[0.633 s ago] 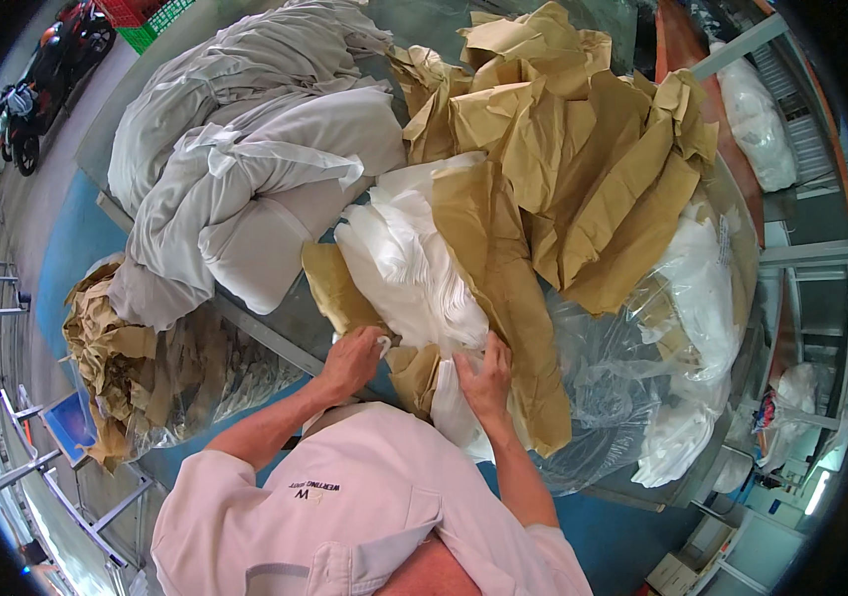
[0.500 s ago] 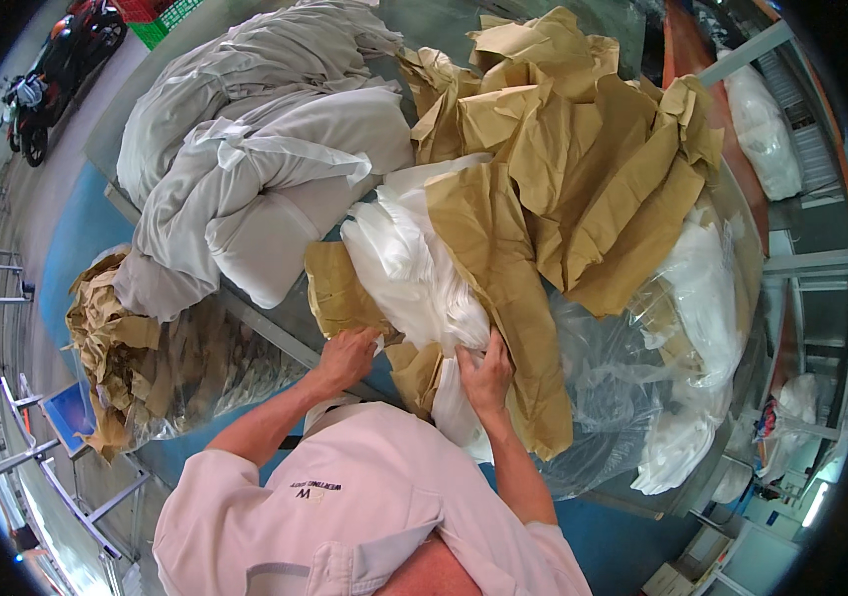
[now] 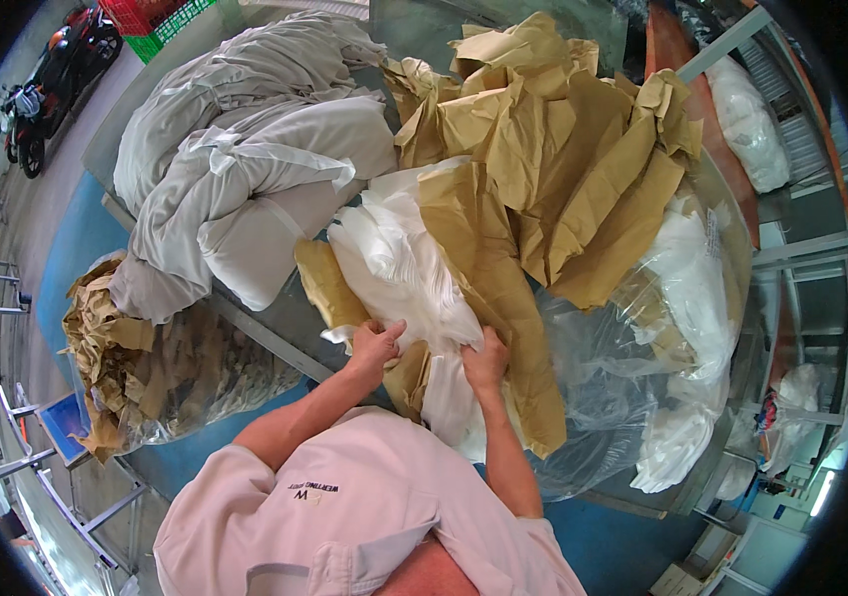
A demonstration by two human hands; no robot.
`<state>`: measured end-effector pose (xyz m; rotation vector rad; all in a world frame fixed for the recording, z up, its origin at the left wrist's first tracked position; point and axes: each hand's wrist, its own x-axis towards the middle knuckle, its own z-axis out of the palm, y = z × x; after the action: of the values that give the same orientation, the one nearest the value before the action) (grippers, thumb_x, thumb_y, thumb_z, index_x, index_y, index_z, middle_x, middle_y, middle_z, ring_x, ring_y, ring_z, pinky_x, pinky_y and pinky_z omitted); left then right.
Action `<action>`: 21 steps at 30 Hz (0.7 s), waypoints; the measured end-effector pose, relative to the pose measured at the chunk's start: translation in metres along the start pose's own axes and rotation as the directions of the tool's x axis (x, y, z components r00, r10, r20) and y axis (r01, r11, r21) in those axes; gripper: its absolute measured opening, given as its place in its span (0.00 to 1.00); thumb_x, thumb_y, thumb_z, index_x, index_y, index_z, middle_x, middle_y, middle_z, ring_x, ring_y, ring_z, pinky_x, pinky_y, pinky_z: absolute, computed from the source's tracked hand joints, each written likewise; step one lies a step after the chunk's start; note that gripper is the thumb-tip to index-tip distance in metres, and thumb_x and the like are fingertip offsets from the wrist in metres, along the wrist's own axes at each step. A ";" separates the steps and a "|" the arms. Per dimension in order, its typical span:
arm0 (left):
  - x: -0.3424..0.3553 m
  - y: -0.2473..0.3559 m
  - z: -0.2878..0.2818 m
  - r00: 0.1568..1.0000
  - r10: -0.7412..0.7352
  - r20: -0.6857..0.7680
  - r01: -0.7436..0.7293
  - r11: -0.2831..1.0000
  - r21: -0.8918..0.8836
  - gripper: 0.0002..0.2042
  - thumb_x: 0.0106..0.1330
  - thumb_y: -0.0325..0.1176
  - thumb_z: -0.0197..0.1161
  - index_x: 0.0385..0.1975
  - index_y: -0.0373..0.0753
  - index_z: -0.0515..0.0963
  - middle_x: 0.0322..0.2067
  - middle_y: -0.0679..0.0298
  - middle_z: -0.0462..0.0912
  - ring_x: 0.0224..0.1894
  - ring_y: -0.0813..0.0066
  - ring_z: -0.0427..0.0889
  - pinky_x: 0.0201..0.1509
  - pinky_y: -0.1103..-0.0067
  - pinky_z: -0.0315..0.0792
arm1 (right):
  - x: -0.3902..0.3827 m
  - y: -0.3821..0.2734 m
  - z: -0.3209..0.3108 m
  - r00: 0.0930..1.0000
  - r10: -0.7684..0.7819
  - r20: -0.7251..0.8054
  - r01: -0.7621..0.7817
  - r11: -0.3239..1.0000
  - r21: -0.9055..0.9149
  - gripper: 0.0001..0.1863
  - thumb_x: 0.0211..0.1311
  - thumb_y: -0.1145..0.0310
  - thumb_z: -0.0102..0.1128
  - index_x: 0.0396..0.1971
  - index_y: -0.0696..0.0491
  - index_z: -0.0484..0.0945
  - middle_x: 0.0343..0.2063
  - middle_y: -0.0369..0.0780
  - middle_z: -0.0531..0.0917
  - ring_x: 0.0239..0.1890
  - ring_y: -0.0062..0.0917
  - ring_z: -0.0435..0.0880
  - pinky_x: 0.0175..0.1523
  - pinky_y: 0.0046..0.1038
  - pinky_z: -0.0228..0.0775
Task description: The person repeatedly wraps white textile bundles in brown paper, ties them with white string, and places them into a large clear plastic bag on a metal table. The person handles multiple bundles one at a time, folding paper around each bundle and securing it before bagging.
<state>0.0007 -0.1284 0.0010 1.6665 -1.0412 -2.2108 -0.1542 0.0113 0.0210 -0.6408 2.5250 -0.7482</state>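
Observation:
A bundle of thin white sheeting (image 3: 399, 253) lies in front of me, partly wrapped in brown paper (image 3: 488, 288). My left hand (image 3: 376, 348) is at the bundle's near left side, by a brown paper flap (image 3: 326, 283) with a white edge. Its fingers are curled and its thumb points toward the sheeting; what they grip is hidden. On the near right side my right hand (image 3: 485, 360) pinches the sheeting's edge, beside the long brown paper fold. Between my hands, a strip of white sheeting and a piece of brown paper (image 3: 406, 382) hang toward my body.
Bundled grey fabric (image 3: 235, 179) fills the table's far left. Crumpled brown paper (image 3: 573, 159) is heaped at the back right. Clear plastic film (image 3: 598, 382) and another white bundle (image 3: 692, 308) lie right. Paper scraps in plastic (image 3: 116, 348) sit left; a motorcycle (image 3: 61, 84) stands beyond.
My left hand has shifted right and slightly up, closer to the white sheeting. The brown flap beside it now shows a white edge. My right hand stays at the sheeting's near right edge.

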 end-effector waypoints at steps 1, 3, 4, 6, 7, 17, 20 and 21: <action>0.003 0.000 -0.003 0.994 -0.100 0.049 0.100 0.995 0.006 0.26 0.62 0.45 0.71 0.52 0.33 0.72 0.43 0.58 0.77 0.37 0.72 0.76 0.37 0.76 0.73 | 0.000 0.001 -0.005 0.997 -0.067 -0.025 0.069 0.992 0.106 0.17 0.49 0.71 0.66 0.40 0.60 0.77 0.38 0.53 0.84 0.42 0.49 0.83 0.46 0.42 0.73; 0.010 0.005 -0.005 0.971 -0.205 0.123 0.201 0.978 0.048 0.25 0.62 0.51 0.70 0.46 0.36 0.74 0.37 0.61 0.76 0.33 0.75 0.74 0.34 0.78 0.72 | -0.003 -0.002 -0.017 0.987 -0.136 -0.087 0.154 0.954 0.257 0.14 0.48 0.73 0.65 0.37 0.59 0.77 0.33 0.51 0.84 0.38 0.51 0.83 0.45 0.45 0.73; 0.013 0.007 -0.005 0.955 -0.259 0.145 0.251 0.965 0.072 0.24 0.62 0.53 0.70 0.43 0.38 0.75 0.34 0.62 0.76 0.31 0.76 0.73 0.32 0.78 0.71 | -0.006 -0.007 -0.020 0.985 -0.163 -0.057 0.172 0.956 0.237 0.16 0.47 0.73 0.64 0.39 0.59 0.78 0.34 0.51 0.84 0.39 0.51 0.83 0.46 0.45 0.74; 0.014 0.014 -0.006 0.957 -0.244 0.159 0.234 0.969 0.074 0.26 0.60 0.57 0.70 0.39 0.39 0.74 0.28 0.66 0.74 0.26 0.79 0.70 0.30 0.79 0.70 | -0.015 -0.020 -0.019 0.942 -0.330 -0.056 0.334 0.916 0.221 0.19 0.46 0.74 0.63 0.42 0.58 0.78 0.36 0.52 0.84 0.40 0.51 0.82 0.46 0.44 0.74; 0.013 0.016 -0.005 0.957 -0.237 0.169 0.227 0.971 0.079 0.26 0.60 0.60 0.69 0.37 0.39 0.74 0.26 0.69 0.72 0.24 0.80 0.69 0.30 0.80 0.69 | -0.019 -0.028 -0.014 0.928 -0.374 -0.003 0.370 0.918 0.143 0.22 0.45 0.75 0.63 0.45 0.58 0.78 0.38 0.51 0.83 0.41 0.50 0.82 0.46 0.45 0.74; -0.003 0.018 0.024 0.986 0.020 0.163 -0.059 0.969 0.240 0.34 0.49 0.46 0.78 0.51 0.28 0.77 0.41 0.57 0.83 0.38 0.71 0.81 0.41 0.73 0.75 | -0.033 -0.030 0.024 0.785 -0.557 0.271 0.522 0.830 0.194 0.20 0.56 0.70 0.63 0.50 0.57 0.77 0.48 0.51 0.78 0.45 0.50 0.81 0.49 0.44 0.75; 0.006 0.011 0.030 0.995 0.079 0.065 -0.095 0.943 0.319 0.32 0.47 0.43 0.78 0.49 0.26 0.77 0.41 0.56 0.83 0.37 0.68 0.82 0.41 0.73 0.76 | -0.016 0.001 -0.001 0.810 -0.586 0.021 0.586 0.810 -0.005 0.22 0.56 0.71 0.64 0.52 0.56 0.77 0.52 0.51 0.77 0.50 0.49 0.79 0.55 0.39 0.72; 0.009 0.006 0.032 0.994 0.110 0.024 -0.111 0.925 0.364 0.32 0.47 0.42 0.78 0.48 0.26 0.77 0.41 0.55 0.83 0.37 0.67 0.82 0.41 0.72 0.76 | -0.009 0.010 -0.009 0.854 -0.519 -0.037 0.514 0.852 -0.097 0.25 0.56 0.70 0.65 0.55 0.55 0.76 0.55 0.51 0.76 0.55 0.49 0.75 0.60 0.41 0.68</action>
<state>-0.0329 -0.1240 0.0020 1.6877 -1.5868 -2.0408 -0.1545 0.0272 0.0240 -1.3848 2.4630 -0.8475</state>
